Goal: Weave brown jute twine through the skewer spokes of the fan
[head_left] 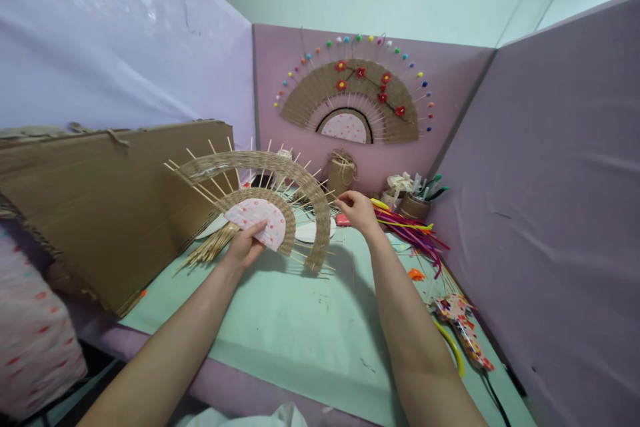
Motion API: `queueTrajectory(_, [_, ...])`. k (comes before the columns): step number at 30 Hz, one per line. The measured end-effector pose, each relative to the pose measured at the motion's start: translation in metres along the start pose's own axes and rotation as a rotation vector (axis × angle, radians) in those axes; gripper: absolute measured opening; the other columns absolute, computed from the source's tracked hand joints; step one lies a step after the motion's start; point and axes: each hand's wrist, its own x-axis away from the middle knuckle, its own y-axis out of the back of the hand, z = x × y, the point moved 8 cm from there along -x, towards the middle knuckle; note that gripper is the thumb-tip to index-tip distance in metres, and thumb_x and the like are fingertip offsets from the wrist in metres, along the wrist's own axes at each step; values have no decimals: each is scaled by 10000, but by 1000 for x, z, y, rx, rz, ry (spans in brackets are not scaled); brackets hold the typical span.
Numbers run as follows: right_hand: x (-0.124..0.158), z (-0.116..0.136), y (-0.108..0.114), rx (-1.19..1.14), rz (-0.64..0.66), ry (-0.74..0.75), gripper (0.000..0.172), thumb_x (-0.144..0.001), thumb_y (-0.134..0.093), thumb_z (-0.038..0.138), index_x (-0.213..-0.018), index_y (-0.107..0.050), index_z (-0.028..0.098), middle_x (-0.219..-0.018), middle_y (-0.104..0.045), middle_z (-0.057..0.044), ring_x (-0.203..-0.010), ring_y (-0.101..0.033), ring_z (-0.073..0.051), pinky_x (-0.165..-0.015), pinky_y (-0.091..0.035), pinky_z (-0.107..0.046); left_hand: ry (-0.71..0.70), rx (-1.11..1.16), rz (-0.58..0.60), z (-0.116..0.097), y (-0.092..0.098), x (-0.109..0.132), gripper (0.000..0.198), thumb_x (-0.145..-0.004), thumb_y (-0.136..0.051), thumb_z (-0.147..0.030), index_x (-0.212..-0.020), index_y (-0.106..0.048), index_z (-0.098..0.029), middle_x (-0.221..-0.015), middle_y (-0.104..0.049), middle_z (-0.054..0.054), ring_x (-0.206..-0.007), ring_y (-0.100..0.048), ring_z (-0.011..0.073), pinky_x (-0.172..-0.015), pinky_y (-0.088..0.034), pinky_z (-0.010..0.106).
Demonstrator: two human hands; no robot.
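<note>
A half-round woven fan point(313, 200) of twine and thin wooden sticks is held up above the table, tilted. Its middle is a pink-spotted white half disc, and stick ends poke out past the outer twine band. My left hand point(246, 247) grips the fan at this half disc, thumb on the front face and fingers behind. At the fan's right edge my right hand point(356, 207) has thumb and fingertips pinched together near a stick end. Whether the stick lies between those fingertips is too small to make out.
A finished fan point(305, 93) with red flowers hangs on the pink back panel. Cardboard point(115, 207) stands at left beside a bundle of sticks point(207, 247). Coloured pipe cleaners point(413, 233), a twine roll point(341, 172), a pot of tools point(416, 205) and a patterned glue gun point(464, 330) lie right and behind.
</note>
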Motion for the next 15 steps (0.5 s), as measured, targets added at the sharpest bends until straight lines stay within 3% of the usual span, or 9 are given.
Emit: queueTrajectory(15, [0,-10,-2,-65,13,-120,227,-683,-600,394,-708,-581,169,-598,-565,9,-568,-474,-127,-555,-356,-245,16,4,-21,1,0,2,482,-732,-562,26,-1172,-587,-170,-1013,-706,85,-935,-662,199,-956,-457,371])
